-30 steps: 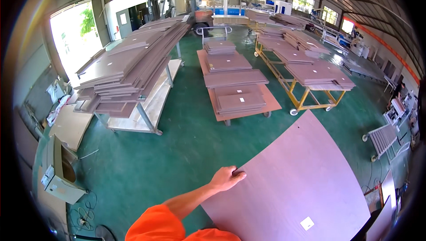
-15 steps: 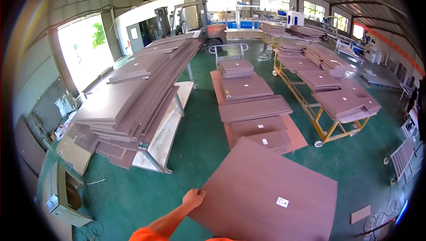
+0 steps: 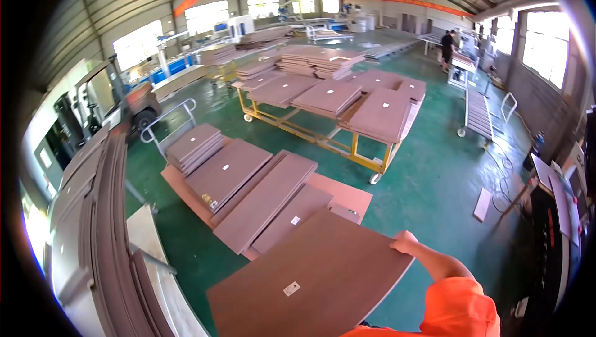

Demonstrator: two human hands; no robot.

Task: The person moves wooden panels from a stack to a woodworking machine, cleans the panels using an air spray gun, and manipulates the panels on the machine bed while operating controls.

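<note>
A large brown panel (image 3: 316, 262) with a small white label (image 3: 292, 288) is in front of me, tilted, its lower part cut off by the frame edge. My right hand (image 3: 405, 242) is closed round the panel's right edge near the far corner, with an orange sleeve behind it. My left hand is out of view. Just beyond the panel's far edge lie stacked brown panels (image 3: 267, 197) on a low flat trolley, and a reddish board (image 3: 347, 195) shows beneath them. The held panel overlaps the nearest stack in view, and I cannot tell whether they touch.
Behind the trolley stands a yellow wheeled frame (image 3: 355, 144) loaded with brown panels. A tall panel stack (image 3: 102, 213) on a rack rises at the left. A forklift (image 3: 133, 98) is farther back. At the right are a roller conveyor (image 3: 478, 113), cables and a small board (image 3: 482, 204) on the floor; a person (image 3: 447, 48) stands beyond.
My view has swung to the right. The panel now appears farther left and turned. My left hand has gone out of sight, and my right hand has come into view on the panel's right edge.
</note>
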